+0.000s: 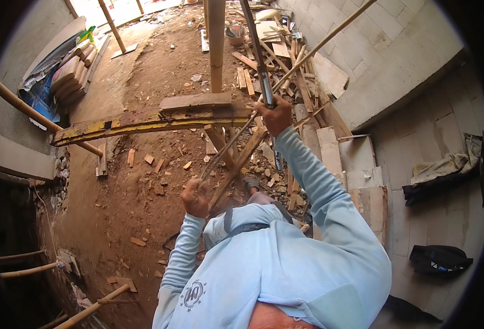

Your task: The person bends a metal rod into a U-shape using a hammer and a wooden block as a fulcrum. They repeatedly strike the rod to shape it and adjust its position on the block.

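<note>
My left hand [195,198] is closed around the near end of a thin, greyish rod [223,152]. From there the rod slants up and away to the right, toward my other hand. My right hand [275,115] is wrapped around a long, dark metal bar [262,71] that runs up past the top of the view. Its exact kind is not clear. Between and beyond my hands lies a yellow-stained wooden beam [138,122], set crosswise on slanted wooden legs [241,159]. The rod crosses near its right end, where my right hand partly hides the contact.
Bamboo posts [216,49] stand around. Scrap boards and rubble [302,82] line the block wall [357,38] on the right. Stacked sacks [73,77] sit at far left. Wood chips litter the dirt floor [102,203]. A dark cap [440,259] and cloth [445,167] lie at right.
</note>
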Demonstrator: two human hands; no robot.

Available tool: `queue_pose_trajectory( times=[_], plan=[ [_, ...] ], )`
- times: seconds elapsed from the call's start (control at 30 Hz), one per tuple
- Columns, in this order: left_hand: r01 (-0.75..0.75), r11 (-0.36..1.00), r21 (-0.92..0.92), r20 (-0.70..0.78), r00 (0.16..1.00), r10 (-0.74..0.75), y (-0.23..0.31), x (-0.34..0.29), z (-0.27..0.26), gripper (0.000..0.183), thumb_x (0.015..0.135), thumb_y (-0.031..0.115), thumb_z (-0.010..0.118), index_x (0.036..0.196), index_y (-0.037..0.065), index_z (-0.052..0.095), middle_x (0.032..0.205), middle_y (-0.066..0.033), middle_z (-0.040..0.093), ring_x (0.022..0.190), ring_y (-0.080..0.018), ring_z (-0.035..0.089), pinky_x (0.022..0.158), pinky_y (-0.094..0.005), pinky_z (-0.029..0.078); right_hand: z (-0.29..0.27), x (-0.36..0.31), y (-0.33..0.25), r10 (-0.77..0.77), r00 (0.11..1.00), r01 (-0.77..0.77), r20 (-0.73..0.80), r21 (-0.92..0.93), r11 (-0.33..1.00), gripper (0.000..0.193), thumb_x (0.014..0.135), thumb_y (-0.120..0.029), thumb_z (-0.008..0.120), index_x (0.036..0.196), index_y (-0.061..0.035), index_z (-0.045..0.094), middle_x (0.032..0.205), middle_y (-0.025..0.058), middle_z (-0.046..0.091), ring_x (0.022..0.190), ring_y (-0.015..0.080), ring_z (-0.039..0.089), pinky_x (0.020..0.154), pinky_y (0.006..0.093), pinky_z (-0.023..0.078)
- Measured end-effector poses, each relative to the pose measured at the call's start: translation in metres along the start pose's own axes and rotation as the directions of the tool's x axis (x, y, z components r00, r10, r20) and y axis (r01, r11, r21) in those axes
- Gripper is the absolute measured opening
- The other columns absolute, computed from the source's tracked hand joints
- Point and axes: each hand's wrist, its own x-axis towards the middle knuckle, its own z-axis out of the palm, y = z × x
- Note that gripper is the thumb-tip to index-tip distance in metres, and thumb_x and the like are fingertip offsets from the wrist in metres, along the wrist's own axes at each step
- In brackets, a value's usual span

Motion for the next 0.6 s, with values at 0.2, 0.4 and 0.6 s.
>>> queue_pose_trajectory(
  times=[0.2,0.4,0.6],
  plan=[
    [0.419,0.619,-0.665,0.173,0.892,-0.418,0.008,0.039,-0.009,0.022,0.097,0.021,0.061,0.086,0.002,0.06,0.059,0.0043,0.048,0.047,-0.0056,0.038,0.045,-0.0234,0.03,-0.008,-0.003,0.0,-0.04,0.999,0.041,0.006,-0.154,0.987,0.029,0.08,-0.024,0.076,0.075,0.0007,0.061,0.057,0.0052,0.055,0.053,0.0147,0.051,0.052,0.0331,0.043],
    [0.621,0.334,-0.71,0.519,0.781,-0.348,0.033,0.037,-0.007,0.037,0.096,0.024,0.061,0.064,0.006,0.054,0.052,0.0036,0.042,0.04,-0.0091,0.034,0.038,-0.0303,0.023,-0.03,0.003,0.011,0.016,0.993,-0.02,0.114,0.028,0.999,0.025,0.082,-0.021,0.077,0.081,-0.0026,0.061,0.061,-0.0002,0.055,0.051,0.0092,0.05,0.047,0.0273,0.042],
    [-0.388,0.909,0.153,0.264,0.902,0.341,0.034,0.025,-0.018,0.032,0.091,0.021,0.065,0.065,0.005,0.058,0.05,-0.0032,0.046,0.042,-0.0148,0.047,0.041,-0.0348,0.035,-0.103,-0.056,-0.015,0.27,0.799,-0.278,0.538,-0.068,0.958,0.033,0.087,-0.032,0.071,0.076,-0.0067,0.054,0.059,0.0001,0.052,0.05,0.009,0.05,0.043,0.0269,0.04]
  ],
)
